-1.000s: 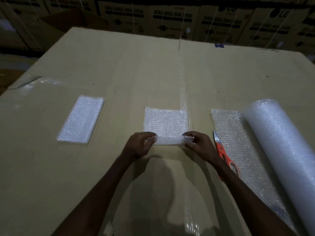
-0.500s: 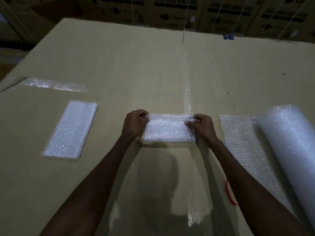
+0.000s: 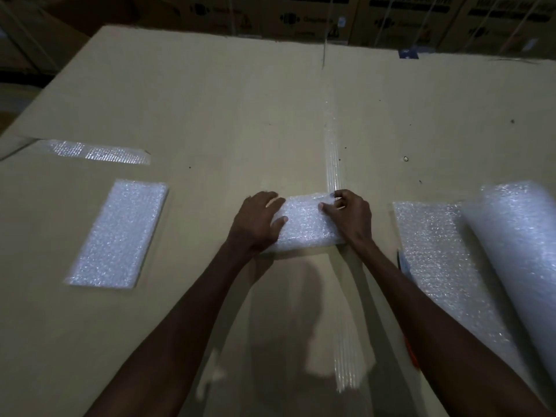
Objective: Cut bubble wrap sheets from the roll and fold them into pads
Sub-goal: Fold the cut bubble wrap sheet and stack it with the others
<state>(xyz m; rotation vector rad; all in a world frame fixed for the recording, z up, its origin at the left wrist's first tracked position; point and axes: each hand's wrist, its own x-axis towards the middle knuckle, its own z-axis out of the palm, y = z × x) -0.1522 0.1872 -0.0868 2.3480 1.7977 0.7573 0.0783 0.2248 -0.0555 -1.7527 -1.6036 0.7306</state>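
Folded white bubble-wrap pad (image 3: 307,225) lies desk-centre, left hand (image 3: 255,224) at its 9 o'clock end, right hand (image 3: 349,216) at 3 o'clock; both grips flat, fingers pressing, not clamped. Risk: springy wrap likely unfolds on release, or slides on the smooth tan cardboard desk (image 3: 210,115).

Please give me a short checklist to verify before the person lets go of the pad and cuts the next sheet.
1. Pad folded flat under both hands: ok.
2. Left hand and right hand pressing its ends: ok.
3. Fold edges aligned: cannot tell.
4. Finished pad lying apart on the left: ok.
5. Roll with a sheet unrolled, ready: ok.
6. Scissors within reach: mostly hidden by the right arm, cannot tell.
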